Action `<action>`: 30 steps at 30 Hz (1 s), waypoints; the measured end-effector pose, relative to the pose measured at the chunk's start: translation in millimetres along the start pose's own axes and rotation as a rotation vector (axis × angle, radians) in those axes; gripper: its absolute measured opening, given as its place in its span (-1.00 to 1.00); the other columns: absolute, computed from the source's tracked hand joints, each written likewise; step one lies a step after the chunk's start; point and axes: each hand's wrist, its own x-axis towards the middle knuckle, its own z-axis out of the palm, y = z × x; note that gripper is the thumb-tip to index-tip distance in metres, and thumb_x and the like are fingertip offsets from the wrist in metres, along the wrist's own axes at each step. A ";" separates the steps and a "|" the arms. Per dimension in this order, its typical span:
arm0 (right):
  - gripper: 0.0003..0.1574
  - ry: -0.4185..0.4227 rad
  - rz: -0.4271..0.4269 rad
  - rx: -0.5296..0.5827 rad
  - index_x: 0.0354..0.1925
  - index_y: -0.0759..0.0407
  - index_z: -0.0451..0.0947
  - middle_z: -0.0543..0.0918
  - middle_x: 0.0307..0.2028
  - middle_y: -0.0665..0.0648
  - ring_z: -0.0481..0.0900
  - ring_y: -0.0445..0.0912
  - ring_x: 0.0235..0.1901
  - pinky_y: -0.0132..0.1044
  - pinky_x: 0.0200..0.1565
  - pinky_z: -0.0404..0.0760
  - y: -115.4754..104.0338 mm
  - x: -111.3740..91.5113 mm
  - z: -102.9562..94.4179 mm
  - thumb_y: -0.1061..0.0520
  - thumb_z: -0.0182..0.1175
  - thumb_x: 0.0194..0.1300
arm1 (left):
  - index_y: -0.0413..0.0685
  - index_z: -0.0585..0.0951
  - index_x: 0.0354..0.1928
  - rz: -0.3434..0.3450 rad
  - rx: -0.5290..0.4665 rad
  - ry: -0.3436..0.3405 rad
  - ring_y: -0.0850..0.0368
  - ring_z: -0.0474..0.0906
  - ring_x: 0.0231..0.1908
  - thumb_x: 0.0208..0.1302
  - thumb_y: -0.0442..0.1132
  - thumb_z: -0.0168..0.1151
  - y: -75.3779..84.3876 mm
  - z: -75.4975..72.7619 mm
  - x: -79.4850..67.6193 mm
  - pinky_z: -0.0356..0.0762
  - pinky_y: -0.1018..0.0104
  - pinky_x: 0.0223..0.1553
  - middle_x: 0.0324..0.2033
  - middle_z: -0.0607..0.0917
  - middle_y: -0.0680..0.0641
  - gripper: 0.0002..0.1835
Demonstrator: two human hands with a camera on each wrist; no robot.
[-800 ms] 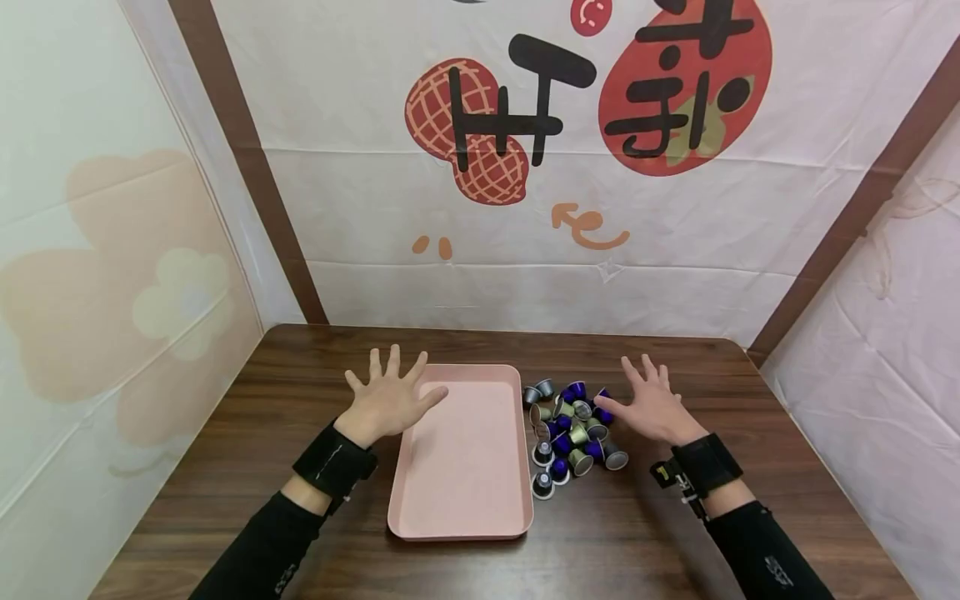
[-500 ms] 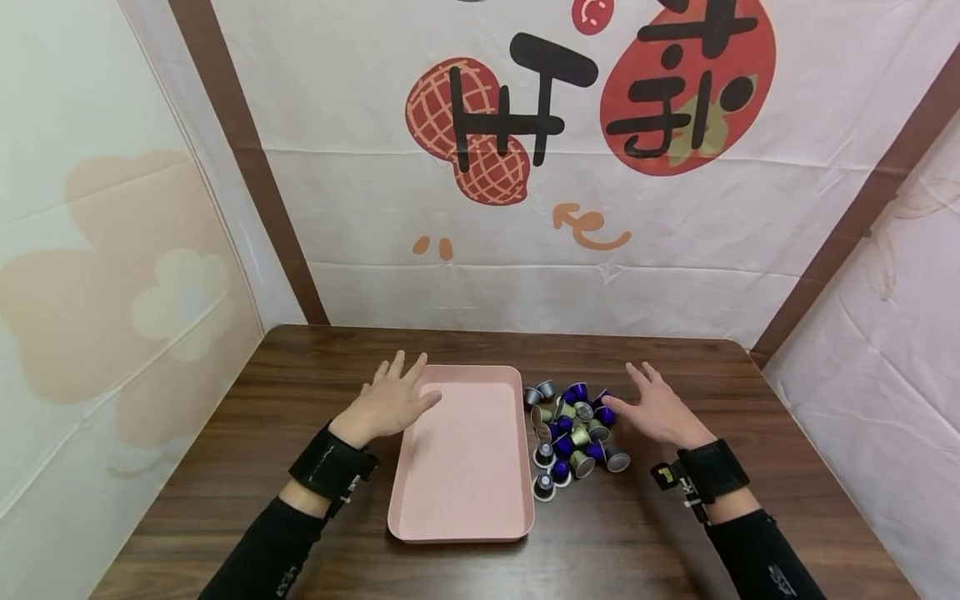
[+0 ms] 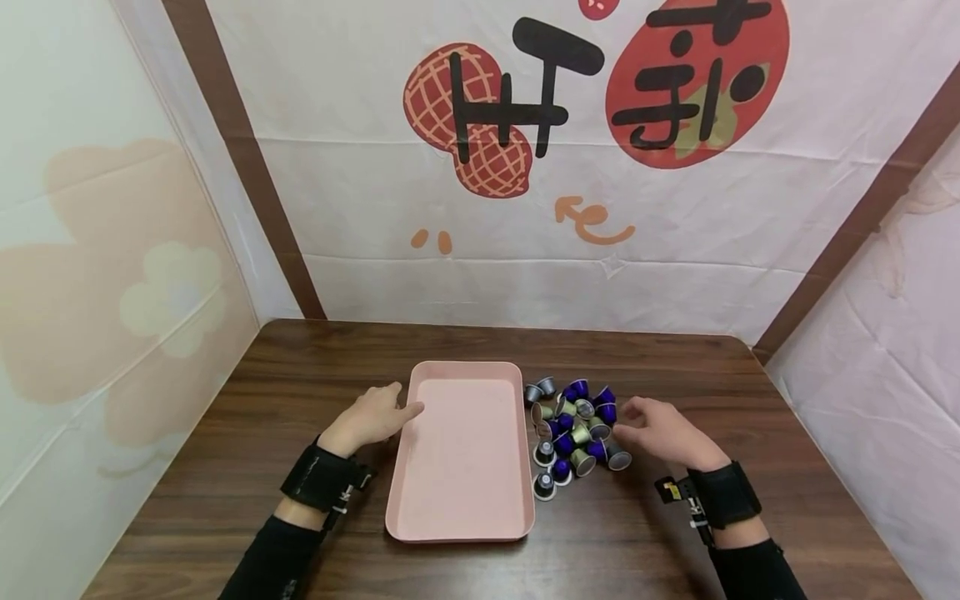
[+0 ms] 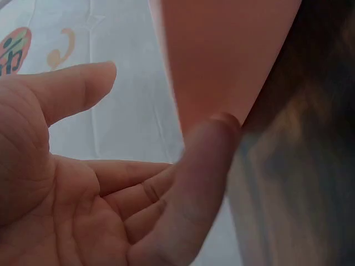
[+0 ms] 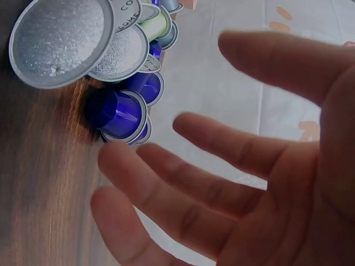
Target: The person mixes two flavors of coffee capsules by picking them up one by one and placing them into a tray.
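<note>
A pink rectangular tray lies on the table. At its left rim is my left hand, thumb extended toward the rim and fingers loosely bent, holding nothing; in the left wrist view a fingertip overlaps the tray's side, and contact is unclear. Coffee capsules in blue, green and grey are heaped right of the tray, such as a green capsule. My right hand hovers by the heap's right side with relaxed, spread fingers. Ahead of those fingers, the right wrist view has a blue capsule and a foil-lidded capsule.
The brown wooden table runs out to both sides. A white printed cloth hangs behind its back edge, and more cloth hangs at left and right. Two dark capsules, one being this front capsule, stand close to the tray's right rim.
Both hands have come down and back toward the person, from spread fingers to looser, bent ones. The right hand has lowered beside the capsules. Tray and capsules stay in place; the view tilts slightly.
</note>
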 end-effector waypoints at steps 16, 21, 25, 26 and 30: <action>-0.50 -0.116 0.042 0.029 -0.01 0.21 0.47 0.60 -0.13 0.13 0.56 0.01 -0.14 -0.16 -0.28 0.60 4.6 2.1 16.4 0.12 0.37 0.09 | -0.40 0.35 0.21 -0.058 -0.159 -0.012 0.08 0.56 -0.68 0.31 -0.25 0.01 -4.9 19.0 7.1 0.57 0.28 -0.60 -0.34 0.60 -0.21 -0.51; -0.52 -0.106 0.037 -0.014 -0.03 0.19 0.50 0.59 -0.12 0.11 0.54 -0.03 -0.14 -0.15 -0.24 0.59 4.2 9.2 21.6 0.15 0.38 0.07 | -0.34 0.49 0.01 -0.035 -0.179 -0.008 0.07 0.54 -0.69 0.26 -0.31 -0.03 -8.5 23.1 7.9 0.56 0.26 -0.66 -0.52 0.56 -0.10 -0.67; -0.63 -0.098 0.009 -0.043 -0.10 0.17 0.52 0.59 -0.20 0.07 0.52 -0.07 -0.22 -0.15 -0.25 0.55 5.0 12.0 25.6 0.19 0.35 0.11 | -0.28 0.51 -0.13 -0.014 -0.177 0.009 0.07 0.52 -0.71 0.22 -0.34 -0.05 -9.7 27.1 8.0 0.54 0.26 -0.72 -0.56 0.56 -0.09 -0.76; -0.66 -0.101 -0.001 -0.048 -0.12 0.16 0.52 0.58 -0.24 0.05 0.50 -0.08 -0.26 -0.17 -0.27 0.54 5.5 11.9 26.5 0.19 0.34 0.11 | -0.28 0.50 -0.13 -0.015 -0.181 0.013 0.08 0.52 -0.72 0.22 -0.35 -0.05 -10.1 28.3 7.9 0.54 0.26 -0.73 -0.56 0.55 -0.09 -0.77; -0.76 -0.128 -0.012 -0.051 -0.20 0.12 0.51 0.53 -0.38 -0.01 0.42 -0.12 -0.41 -0.24 -0.38 0.46 6.8 9.5 27.7 0.17 0.32 0.15 | -0.28 0.46 -0.15 -0.014 -0.199 -0.005 0.08 0.51 -0.75 0.21 -0.36 -0.05 -11.1 32.1 7.9 0.52 0.27 -0.77 -0.59 0.53 -0.10 -0.80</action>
